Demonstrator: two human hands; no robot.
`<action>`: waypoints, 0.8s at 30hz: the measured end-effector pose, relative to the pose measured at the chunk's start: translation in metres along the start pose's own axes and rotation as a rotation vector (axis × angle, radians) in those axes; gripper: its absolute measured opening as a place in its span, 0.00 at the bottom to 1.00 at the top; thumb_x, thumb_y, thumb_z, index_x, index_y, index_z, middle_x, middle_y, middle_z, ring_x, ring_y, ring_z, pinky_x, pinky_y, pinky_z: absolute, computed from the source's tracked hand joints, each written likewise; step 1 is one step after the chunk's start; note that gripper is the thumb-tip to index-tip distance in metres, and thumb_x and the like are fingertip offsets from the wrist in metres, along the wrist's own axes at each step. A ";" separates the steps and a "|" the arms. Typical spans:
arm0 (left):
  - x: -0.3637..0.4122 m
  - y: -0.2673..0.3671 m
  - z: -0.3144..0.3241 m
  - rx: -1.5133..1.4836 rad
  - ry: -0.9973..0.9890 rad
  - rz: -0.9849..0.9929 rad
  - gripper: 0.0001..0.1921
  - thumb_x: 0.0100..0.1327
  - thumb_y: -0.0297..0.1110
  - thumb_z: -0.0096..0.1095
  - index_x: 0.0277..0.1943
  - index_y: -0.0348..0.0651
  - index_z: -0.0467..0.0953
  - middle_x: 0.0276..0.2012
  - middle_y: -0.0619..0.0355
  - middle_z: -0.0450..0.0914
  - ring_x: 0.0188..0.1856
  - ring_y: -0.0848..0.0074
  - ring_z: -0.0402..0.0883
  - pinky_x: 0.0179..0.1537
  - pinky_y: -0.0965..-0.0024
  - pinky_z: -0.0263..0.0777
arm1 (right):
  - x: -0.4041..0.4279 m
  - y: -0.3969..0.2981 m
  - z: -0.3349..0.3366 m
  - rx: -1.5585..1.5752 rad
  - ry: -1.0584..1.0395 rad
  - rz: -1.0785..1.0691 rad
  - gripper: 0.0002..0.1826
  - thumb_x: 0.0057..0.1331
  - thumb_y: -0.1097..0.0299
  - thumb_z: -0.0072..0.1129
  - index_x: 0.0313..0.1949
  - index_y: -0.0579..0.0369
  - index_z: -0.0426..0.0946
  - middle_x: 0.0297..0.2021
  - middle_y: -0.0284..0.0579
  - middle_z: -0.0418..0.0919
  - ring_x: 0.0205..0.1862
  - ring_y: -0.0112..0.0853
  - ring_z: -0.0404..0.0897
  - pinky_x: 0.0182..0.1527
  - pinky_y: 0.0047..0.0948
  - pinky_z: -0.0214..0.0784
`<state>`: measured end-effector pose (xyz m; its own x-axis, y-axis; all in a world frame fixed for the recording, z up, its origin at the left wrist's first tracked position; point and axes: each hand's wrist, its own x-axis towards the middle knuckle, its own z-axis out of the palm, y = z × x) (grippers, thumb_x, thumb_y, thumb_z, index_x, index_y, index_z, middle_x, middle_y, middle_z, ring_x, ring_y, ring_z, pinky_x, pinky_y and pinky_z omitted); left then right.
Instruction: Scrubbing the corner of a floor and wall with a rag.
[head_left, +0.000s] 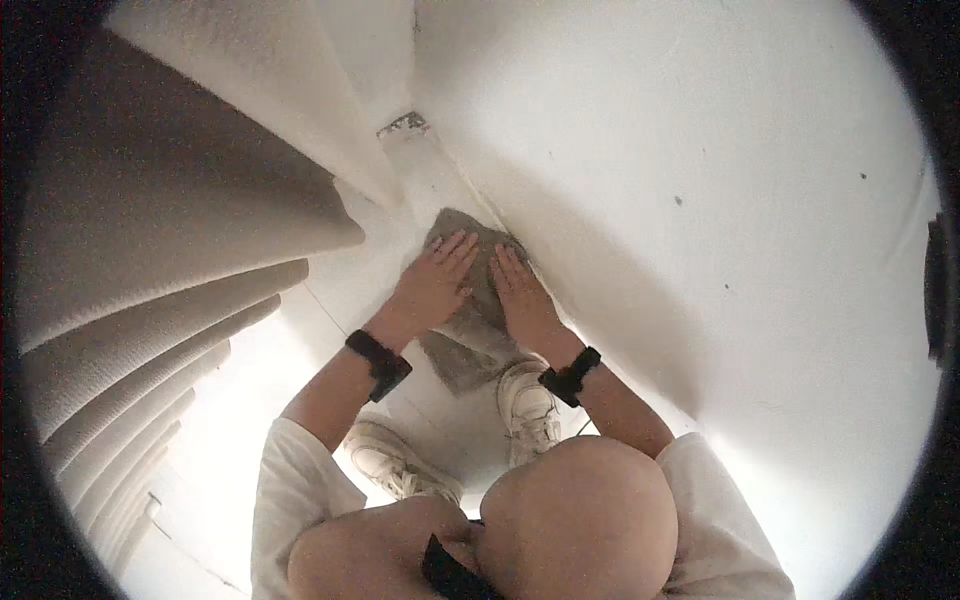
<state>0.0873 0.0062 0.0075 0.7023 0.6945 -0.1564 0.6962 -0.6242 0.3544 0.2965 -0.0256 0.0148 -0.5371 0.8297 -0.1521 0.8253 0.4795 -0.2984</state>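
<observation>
A grey-brown cloth (469, 360) lies rumpled on the pale floor (405, 375) in front of my shoes. My left hand (435, 277) rests on its left side, palm down, with the fingers stretched forward. On the cloth's right side, close to the foot of the wall, my right hand (523, 296) lies flat too. Both hands press on the fabric without gripping it, and a strip of cloth shows between them. The surface under the cloth is hidden.
A white wall (675, 225) with a few dark specks rises on the right. To the left hangs a long pleated curtain (187, 195), its hem near the floor. Chipped paint (405, 124) marks the far corner. My pale shoes (529, 401) stand just behind the cloth.
</observation>
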 end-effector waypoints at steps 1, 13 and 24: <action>0.003 -0.011 -0.006 -0.030 0.020 -0.056 0.32 0.69 0.49 0.49 0.68 0.36 0.61 0.73 0.50 0.53 0.74 0.61 0.50 0.73 0.58 0.45 | 0.018 0.005 -0.004 0.003 -0.021 -0.011 0.30 0.65 0.74 0.38 0.67 0.69 0.55 0.70 0.59 0.53 0.73 0.48 0.51 0.75 0.43 0.40; -0.012 0.025 0.003 -0.104 -0.182 0.083 0.33 0.70 0.56 0.45 0.69 0.41 0.61 0.74 0.55 0.52 0.75 0.64 0.47 0.74 0.57 0.43 | -0.058 -0.011 -0.006 0.132 -0.210 0.090 0.37 0.58 0.80 0.44 0.69 0.68 0.50 0.72 0.58 0.47 0.74 0.46 0.48 0.74 0.42 0.42; 0.000 -0.014 -0.022 0.033 -0.091 -0.136 0.33 0.70 0.56 0.42 0.71 0.45 0.57 0.75 0.62 0.50 0.76 0.70 0.45 0.74 0.60 0.41 | 0.026 -0.005 -0.020 -0.036 -0.096 0.004 0.31 0.65 0.76 0.38 0.68 0.67 0.53 0.71 0.55 0.50 0.73 0.46 0.50 0.75 0.43 0.41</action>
<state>0.0744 0.0231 0.0229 0.6110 0.7388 -0.2844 0.7890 -0.5393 0.2943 0.2822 -0.0007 0.0306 -0.5468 0.8012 -0.2432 0.8321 0.4879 -0.2636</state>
